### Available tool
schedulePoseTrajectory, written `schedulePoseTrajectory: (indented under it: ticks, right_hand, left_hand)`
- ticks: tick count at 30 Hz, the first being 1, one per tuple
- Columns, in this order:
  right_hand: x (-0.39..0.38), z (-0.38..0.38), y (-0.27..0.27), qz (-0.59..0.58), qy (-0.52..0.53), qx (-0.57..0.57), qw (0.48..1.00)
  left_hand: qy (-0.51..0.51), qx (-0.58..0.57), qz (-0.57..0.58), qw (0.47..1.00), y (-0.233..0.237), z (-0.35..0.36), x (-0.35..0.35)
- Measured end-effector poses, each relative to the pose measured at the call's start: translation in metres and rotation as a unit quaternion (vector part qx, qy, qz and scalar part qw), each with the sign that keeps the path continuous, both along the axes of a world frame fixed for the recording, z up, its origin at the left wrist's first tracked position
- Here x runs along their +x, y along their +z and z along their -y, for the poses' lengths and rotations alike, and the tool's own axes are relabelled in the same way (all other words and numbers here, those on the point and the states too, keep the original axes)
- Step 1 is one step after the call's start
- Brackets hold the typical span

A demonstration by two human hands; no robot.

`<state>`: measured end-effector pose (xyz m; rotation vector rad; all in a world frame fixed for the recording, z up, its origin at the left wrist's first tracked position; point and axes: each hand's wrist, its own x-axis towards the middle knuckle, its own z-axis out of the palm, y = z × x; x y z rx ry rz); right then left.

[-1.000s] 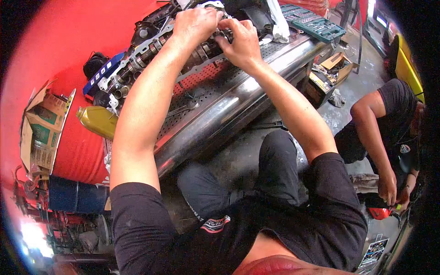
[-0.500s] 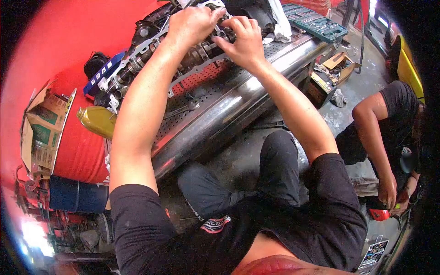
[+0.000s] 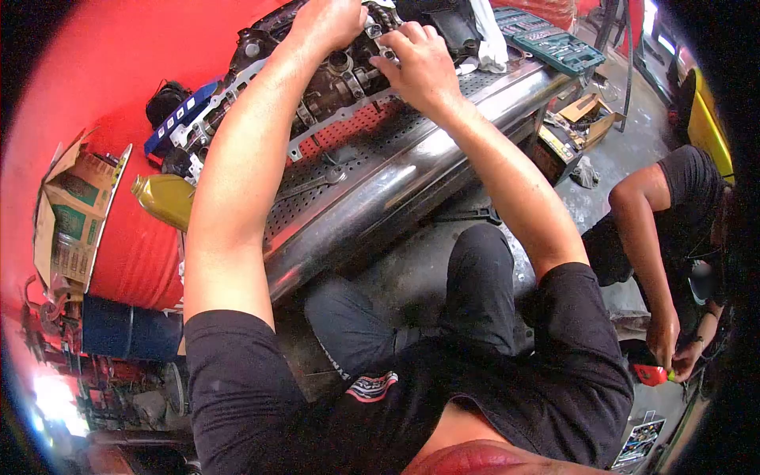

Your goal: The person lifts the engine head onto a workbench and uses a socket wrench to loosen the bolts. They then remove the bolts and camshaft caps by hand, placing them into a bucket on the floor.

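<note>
An engine cylinder head (image 3: 328, 99) with its camshafts exposed lies on the perforated metal bench. Over its far part is my left hand (image 3: 332, 22), fingers curled inward; what they hold, if anything, is hidden. My right hand (image 3: 419, 67) rests at the cylinder head just to the right, thumb and fingers apart around the valve-train parts, with nothing plainly held. A combination wrench (image 3: 313, 184) lies on the bench below the cylinder head. Behind my right hand sits a dark engine cover or similar part (image 3: 443, 22).
A green socket set case (image 3: 546, 39) and a white cloth (image 3: 489, 39) lie at the bench's right end. An olive oil bottle (image 3: 165, 199) and a blue box (image 3: 182, 123) are at left. At right, a co-worker holds a red bottle (image 3: 651, 374); an open carton (image 3: 590, 119) stands nearby.
My left hand has shifted up and left, away from my right hand, uncovering more of the camshafts. My right hand has stayed nearly in place. The co-worker's red bottle has tilted.
</note>
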<state>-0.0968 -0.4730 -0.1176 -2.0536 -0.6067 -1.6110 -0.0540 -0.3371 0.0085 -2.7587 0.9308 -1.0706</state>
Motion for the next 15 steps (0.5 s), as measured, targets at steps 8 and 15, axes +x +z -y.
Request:
schedulePoseTrajectory:
  ticks: [8,15]
  right_hand:
    - [0.008,0.006,0.002,-0.040,0.019,-0.092,0.995]
    - [0.001,0.004,0.006,-0.078,0.009,-0.074,0.994]
  left_hand:
    - [0.003,0.015,-0.008,1.000,0.001,0.002,0.007]
    - [0.038,0.021,-0.035,0.998,0.005,0.010,0.000]
